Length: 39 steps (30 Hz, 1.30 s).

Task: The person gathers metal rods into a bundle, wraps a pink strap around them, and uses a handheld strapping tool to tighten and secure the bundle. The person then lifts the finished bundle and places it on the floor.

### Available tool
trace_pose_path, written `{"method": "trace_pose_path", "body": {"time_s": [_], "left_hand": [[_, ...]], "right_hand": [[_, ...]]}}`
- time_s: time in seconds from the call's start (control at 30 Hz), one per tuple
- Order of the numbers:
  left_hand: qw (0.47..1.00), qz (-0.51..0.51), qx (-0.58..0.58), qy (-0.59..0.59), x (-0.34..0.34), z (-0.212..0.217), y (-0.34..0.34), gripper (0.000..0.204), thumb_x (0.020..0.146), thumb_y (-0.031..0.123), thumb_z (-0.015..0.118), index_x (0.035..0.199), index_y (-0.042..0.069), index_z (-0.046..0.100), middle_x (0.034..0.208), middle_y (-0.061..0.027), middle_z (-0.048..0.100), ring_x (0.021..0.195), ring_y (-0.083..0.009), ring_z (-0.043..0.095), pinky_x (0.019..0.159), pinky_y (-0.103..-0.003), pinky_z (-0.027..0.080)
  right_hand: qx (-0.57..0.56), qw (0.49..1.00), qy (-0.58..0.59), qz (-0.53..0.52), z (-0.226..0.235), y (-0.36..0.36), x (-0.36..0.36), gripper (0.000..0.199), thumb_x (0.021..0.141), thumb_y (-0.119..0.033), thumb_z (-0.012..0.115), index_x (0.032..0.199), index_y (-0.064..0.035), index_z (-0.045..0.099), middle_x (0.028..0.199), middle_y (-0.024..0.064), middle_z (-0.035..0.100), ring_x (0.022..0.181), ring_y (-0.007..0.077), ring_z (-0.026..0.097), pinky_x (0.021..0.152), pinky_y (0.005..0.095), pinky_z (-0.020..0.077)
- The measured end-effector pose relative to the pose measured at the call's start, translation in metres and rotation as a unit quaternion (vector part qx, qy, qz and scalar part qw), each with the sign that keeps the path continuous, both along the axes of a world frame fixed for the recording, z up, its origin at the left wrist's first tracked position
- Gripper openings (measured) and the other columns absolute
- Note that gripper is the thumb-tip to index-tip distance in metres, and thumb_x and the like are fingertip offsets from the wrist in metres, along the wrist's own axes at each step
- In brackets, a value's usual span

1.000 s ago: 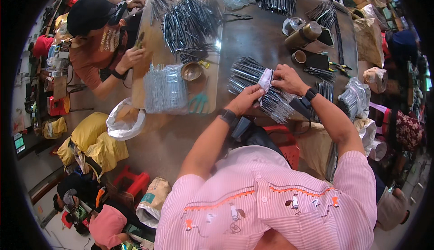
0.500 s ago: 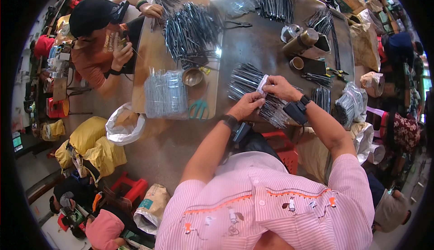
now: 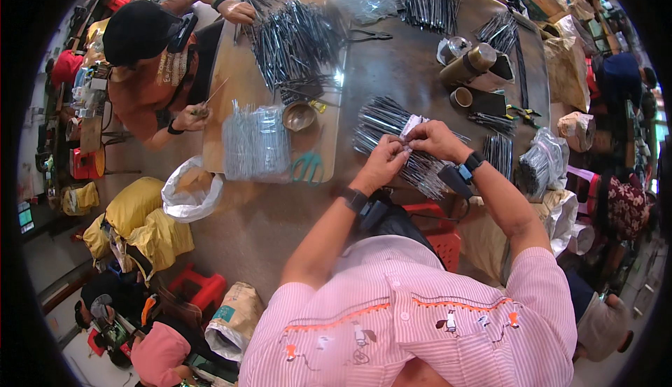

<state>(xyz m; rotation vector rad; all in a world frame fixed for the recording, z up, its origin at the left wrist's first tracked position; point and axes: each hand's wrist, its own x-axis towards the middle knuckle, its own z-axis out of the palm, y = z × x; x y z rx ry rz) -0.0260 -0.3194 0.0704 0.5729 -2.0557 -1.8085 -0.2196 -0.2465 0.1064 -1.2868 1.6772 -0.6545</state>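
Note:
A broad pile of thin dark metallic rods (image 3: 381, 124) lies on the table in front of me, its lower end stretching under my hands. A white strip (image 3: 414, 122) crosses the rods. My left hand (image 3: 385, 162) is closed, its thumb and fingertips pinching the strip. From the other side my right hand (image 3: 435, 140) pinches it too, fingertips almost touching those of the left. The fingers hide most of the strip, so I cannot tell whether it runs all the way around the rods.
Left on the table are a large rod pile (image 3: 290, 44), a plastic-wrapped bundle (image 3: 255, 142), a metal bowl (image 3: 299, 116) and teal-handled scissors (image 3: 306, 168). Rightward stand a thermos (image 3: 469, 65), a cup (image 3: 460, 98) and pliers (image 3: 523, 113). A co-worker (image 3: 150, 65) sits at the left edge.
My fingertips have drawn closer together over the strip, which shows less and looks more crumpled. The co-worker's lower hand has moved down, holding a thin rod.

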Motion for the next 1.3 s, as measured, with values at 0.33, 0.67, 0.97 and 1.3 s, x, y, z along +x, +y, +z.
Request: {"method": "trace_pose_path", "body": {"time_s": [0.33, 0.67, 0.97, 1.3], "left_hand": [[0.998, -0.048, -0.048, 0.01, -0.033, 0.001, -0.022, 0.024, 0.092, 0.018, 0.058, 0.095, -0.006, 0.062, 0.095, -0.0125, 0.056, 0.088, -0.0239, 0.057, 0.079, -0.033, 0.045], [0.992, 0.025, 0.123, 0.029, -0.019, 0.001, 0.001, 0.027, 0.084, 0.002, 0.062, 0.108, 0.0, 0.051, 0.094, -0.0067, 0.06, 0.085, -0.0124, 0.058, 0.076, -0.026, 0.05], [0.991, 0.081, 0.108, -0.015, -0.027, -0.006, 0.007, 0.018, 0.078, 0.003, 0.069, 0.093, -0.002, 0.06, 0.086, -0.0091, 0.064, 0.079, -0.0143, 0.061, 0.071, -0.03, 0.052], [0.99, 0.113, 0.079, -0.008, -0.025, -0.019, 0.01, 0.009, 0.078, 0.004, 0.071, 0.081, 0.0, 0.063, 0.081, -0.008, 0.064, 0.068, -0.0162, 0.061, 0.062, -0.031, 0.05]], "right_hand": [[-0.118, 0.989, 0.093, 0.021, -0.008, 0.019, 0.006, 0.016, 0.079, -0.008, 0.064, 0.093, -0.0004, 0.063, 0.084, 0.0175, 0.063, 0.08, 0.0346, 0.063, 0.072, 0.0383, 0.0493], [-0.066, 0.996, 0.02, -0.064, -0.01, 0.02, 0.005, 0.015, 0.081, -0.012, 0.063, 0.091, -0.0022, 0.059, 0.083, 0.0206, 0.063, 0.079, 0.038, 0.061, 0.07, 0.0397, 0.048], [-0.019, 0.997, 0.013, -0.078, 0.001, 0.012, 0.003, 0.028, 0.082, -0.012, 0.066, 0.103, -0.0016, 0.051, 0.083, 0.018, 0.064, 0.082, 0.0311, 0.063, 0.073, 0.0382, 0.0473], [-0.043, 0.995, -0.024, -0.086, 0.003, 0.02, 0.006, 0.041, 0.079, -0.008, 0.065, 0.115, -0.0041, 0.046, 0.084, 0.0137, 0.066, 0.076, 0.0271, 0.065, 0.072, 0.036, 0.0496]]}}
